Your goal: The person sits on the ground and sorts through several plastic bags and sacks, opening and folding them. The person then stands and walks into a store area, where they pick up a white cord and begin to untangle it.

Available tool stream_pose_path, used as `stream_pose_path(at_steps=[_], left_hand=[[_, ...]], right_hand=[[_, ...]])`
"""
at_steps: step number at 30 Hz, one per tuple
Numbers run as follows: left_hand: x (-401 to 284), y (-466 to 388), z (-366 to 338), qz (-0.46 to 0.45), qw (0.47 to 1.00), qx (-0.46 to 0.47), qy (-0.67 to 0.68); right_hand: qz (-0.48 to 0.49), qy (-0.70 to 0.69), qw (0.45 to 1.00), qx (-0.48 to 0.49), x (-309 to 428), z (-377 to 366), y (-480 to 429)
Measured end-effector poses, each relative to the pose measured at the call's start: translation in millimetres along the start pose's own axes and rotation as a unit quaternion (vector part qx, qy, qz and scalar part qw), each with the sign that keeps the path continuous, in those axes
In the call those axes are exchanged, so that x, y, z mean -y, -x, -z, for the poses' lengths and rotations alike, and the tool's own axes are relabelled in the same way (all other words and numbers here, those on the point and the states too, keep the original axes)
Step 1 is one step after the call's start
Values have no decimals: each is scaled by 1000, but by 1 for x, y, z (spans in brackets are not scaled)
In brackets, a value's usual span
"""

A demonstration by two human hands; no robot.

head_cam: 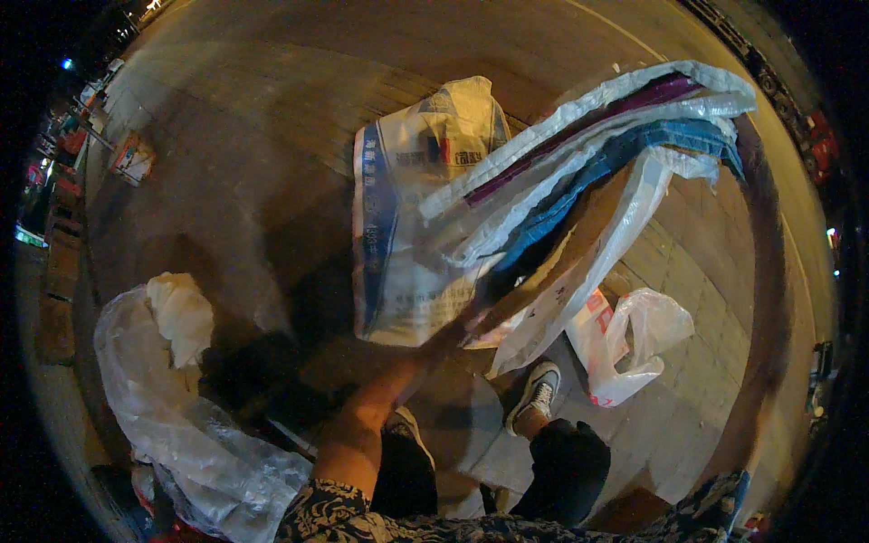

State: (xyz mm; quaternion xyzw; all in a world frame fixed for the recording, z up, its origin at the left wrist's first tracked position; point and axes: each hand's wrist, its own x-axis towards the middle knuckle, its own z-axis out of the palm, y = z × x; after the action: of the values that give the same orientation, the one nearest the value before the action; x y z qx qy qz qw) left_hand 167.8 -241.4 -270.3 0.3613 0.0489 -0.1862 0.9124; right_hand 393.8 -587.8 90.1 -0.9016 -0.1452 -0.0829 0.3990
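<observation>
A bundle of folded woven plastic sacks [543,176], white with purple and blue layers, slants from the middle toward the upper right. At its raised far end, my right hand [747,139] is dim and grips the folded sacks. My left hand [477,320] reaches in among the lower folds; shadow and plastic hide its fingers. Beneath the bundle a printed woven sack [407,237] with a blue band and writing lies flat on the paving. A pale loose flap [604,251] hangs down from the bundle toward my shoe.
A white plastic carrier bag [628,353] with red print lies right of my shoe [540,390]. Clear plastic sheeting [197,441] with a crumpled pale wad [182,315] stands at lower left. A bucket [132,159] is farther off on the pavement [231,136].
</observation>
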Motion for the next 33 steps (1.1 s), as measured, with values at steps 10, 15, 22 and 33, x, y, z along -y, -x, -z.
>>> stream_pose_path(at_steps=[10,15,22,33], left_hand=[[3,86,54,51,979,-188,-58],[-41,130,78,-6,947,-305,-97],[-133,182,107,-163,875,-434,-138],[-194,231,82,-303,789,-514,-149]], right_hand=[[53,12,998,17,48,-19,-9],[83,2,996,28,66,-39,-20],[115,-29,992,50,93,-76,-35],[66,-127,980,135,-30,-182,-36]])
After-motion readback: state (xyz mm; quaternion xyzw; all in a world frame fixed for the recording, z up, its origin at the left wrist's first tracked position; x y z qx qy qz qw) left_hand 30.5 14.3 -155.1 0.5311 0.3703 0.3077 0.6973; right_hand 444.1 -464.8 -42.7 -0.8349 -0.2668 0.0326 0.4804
